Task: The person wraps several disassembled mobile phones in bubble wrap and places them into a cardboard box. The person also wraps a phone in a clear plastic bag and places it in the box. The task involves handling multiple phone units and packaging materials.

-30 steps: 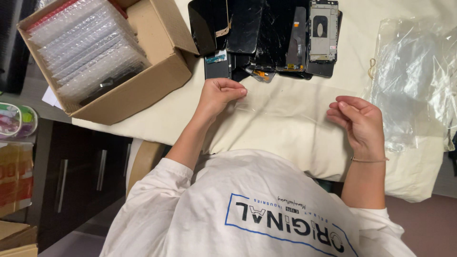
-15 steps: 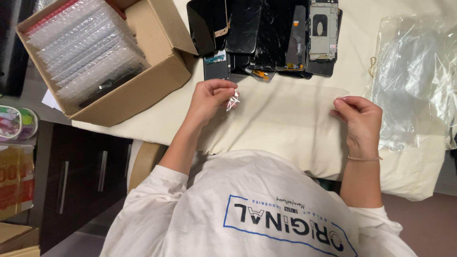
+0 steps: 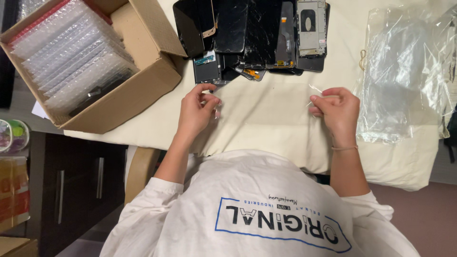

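My left hand (image 3: 197, 110) rests on the cream cloth (image 3: 266, 123), with its fingertips pinched on the corner of a thin clear plastic film (image 3: 217, 103). My right hand (image 3: 335, 108) pinches another clear edge of film (image 3: 314, 90) at about the same height. I cannot tell whether both hands grip one piece, because the film barely shows against the cloth. Just beyond both hands lies a pile of black broken phone screens and phone parts (image 3: 252, 35).
An open cardboard box (image 3: 143, 90) of bubble-wrapped items stands at the left. Crumpled clear plastic bags (image 3: 404, 76) lie at the right. A dark cabinet (image 3: 71, 181) is below the table's left edge, and a wooden chair edge (image 3: 138, 169) is beside my left arm.
My left hand picked up a small clear film near the phone parts. My right hand moved up and left and now pinches film too.
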